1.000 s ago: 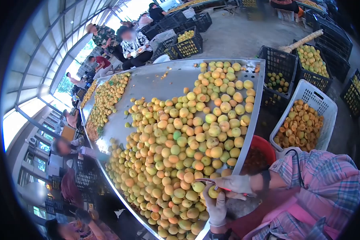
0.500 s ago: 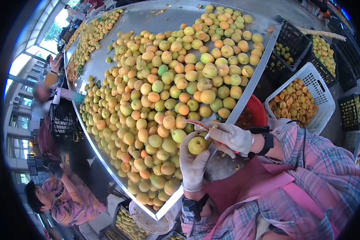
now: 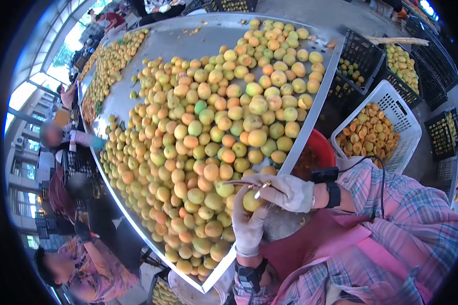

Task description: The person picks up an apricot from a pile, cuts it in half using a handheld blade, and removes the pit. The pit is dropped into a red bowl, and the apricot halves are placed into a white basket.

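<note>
My left hand (image 3: 247,231), in a pale glove, has its thumb and fingers curled round a yellow-green apricot (image 3: 251,202). My gloved right hand (image 3: 289,193) grips a small hand tool (image 3: 262,189) with a shiny metal part and a thin curved reddish piece; its kind is mostly hidden by the fingers. The metal part is right at the top of the held apricot. Both hands are close together over the near edge of a metal table (image 3: 310,122), beside a broad heap of whole apricots (image 3: 188,152).
Right of the table is a red bucket (image 3: 320,147). A white crate (image 3: 409,122) beyond it holds halved apricots. Black crates (image 3: 361,51) with fruit stand further back. Below the table corner is a white bucket (image 3: 180,290). A person (image 3: 96,264) stands at the left, others farther off.
The right hand and its tool have moved closer over the apricot, covering more of it. The left hand still holds the fruit. The whole view has shifted slightly.
</note>
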Motion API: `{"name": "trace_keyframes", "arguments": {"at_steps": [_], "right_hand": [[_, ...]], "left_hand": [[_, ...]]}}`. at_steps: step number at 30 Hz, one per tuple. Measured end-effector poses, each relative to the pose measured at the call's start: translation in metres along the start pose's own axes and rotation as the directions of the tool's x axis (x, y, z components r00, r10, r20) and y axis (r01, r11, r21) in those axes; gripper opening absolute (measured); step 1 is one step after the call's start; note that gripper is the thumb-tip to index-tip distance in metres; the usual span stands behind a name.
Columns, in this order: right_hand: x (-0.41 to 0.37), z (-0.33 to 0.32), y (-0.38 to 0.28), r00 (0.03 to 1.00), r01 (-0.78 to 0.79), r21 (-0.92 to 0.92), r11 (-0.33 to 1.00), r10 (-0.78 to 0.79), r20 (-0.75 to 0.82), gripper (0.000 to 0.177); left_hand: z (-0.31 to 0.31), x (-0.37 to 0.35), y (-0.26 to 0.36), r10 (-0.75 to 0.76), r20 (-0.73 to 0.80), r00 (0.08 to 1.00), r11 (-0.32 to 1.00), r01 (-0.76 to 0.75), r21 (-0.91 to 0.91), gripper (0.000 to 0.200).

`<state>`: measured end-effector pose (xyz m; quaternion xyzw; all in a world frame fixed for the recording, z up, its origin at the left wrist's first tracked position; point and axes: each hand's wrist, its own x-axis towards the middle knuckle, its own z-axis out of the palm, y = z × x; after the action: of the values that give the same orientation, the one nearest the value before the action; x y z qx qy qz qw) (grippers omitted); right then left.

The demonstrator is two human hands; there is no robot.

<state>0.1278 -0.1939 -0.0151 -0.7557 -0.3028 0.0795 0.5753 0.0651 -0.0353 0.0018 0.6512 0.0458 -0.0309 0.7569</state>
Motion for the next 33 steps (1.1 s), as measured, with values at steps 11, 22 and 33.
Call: {"name": "trace_keyframes", "arguments": {"at_steps": [11, 22, 33], "right_hand": [[0.003, -0.006, -0.009, 0.735, -0.667, 0.685, 0.292, 0.408, 0.541, 0.049], [0.005, -0.014, -0.024, 0.832, -0.553, 0.579, 0.599, 0.43, 0.35, 0.056], [-0.007, -0.011, -0.018, 0.998, -0.042, -0.08, 0.996, 0.046, 0.051, 0.027]], "left_hand": [[0.0, 0.004, -0.001, 0.084, -0.022, 0.996, 0.994, -0.082, 0.078, 0.065], [-0.013, 0.004, -0.007, -0.017, -0.094, 0.995, 0.989, 0.002, -0.15, 0.077], [-0.013, 0.006, 0.002, -0.036, -0.128, 0.991, 0.982, 0.012, -0.19, 0.082]]}}
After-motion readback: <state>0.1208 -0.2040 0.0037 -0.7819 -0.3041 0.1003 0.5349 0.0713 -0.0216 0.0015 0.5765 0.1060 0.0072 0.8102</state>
